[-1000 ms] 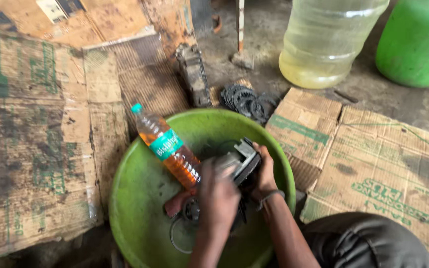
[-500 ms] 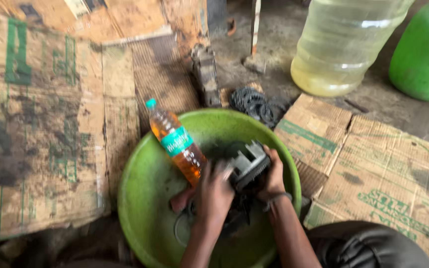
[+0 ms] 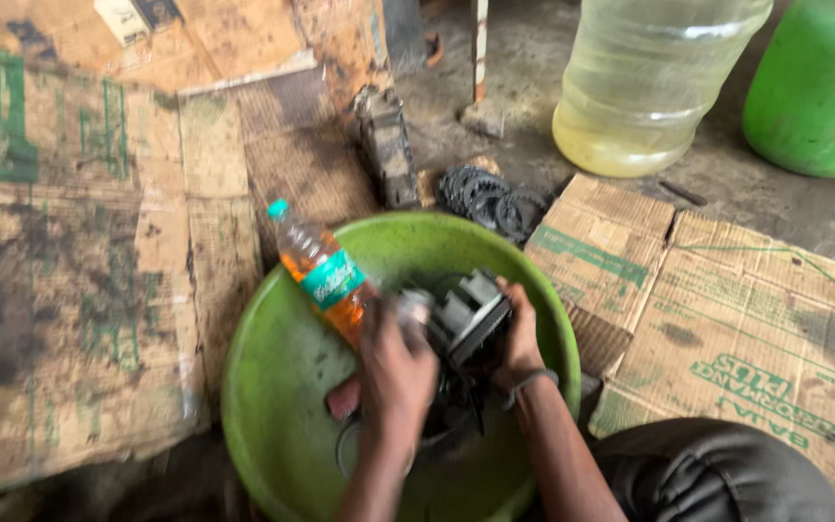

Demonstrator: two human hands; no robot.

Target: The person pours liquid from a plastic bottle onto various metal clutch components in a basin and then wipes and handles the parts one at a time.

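Observation:
A round green basin (image 3: 273, 406) sits on the floor in front of me. Both my hands are inside it, on a dark ribbed metal engine part (image 3: 471, 314). My right hand (image 3: 522, 338), with a band on its wrist, grips the part's right side. My left hand (image 3: 393, 372) lies curled over the part's left side, blurred, with something small and pale (image 3: 416, 305) at its fingertips. A plastic bottle of orange liquid (image 3: 321, 275) with a teal cap leans on the basin's far left rim, its base by my left hand.
Stained flattened cardboard (image 3: 79, 242) covers the floor on the left and on the right (image 3: 756, 319). Behind the basin lie dark gear rings (image 3: 495, 198) and a metal casting (image 3: 386, 145). A large clear jug of yellowish liquid (image 3: 645, 82) and a green container (image 3: 819, 87) stand at the back right. My knee (image 3: 717, 478) is at the lower right.
My view has drifted, so the basin sits a little further right in frame. My left hand has shifted slightly over the metal part; my right hand keeps its grip.

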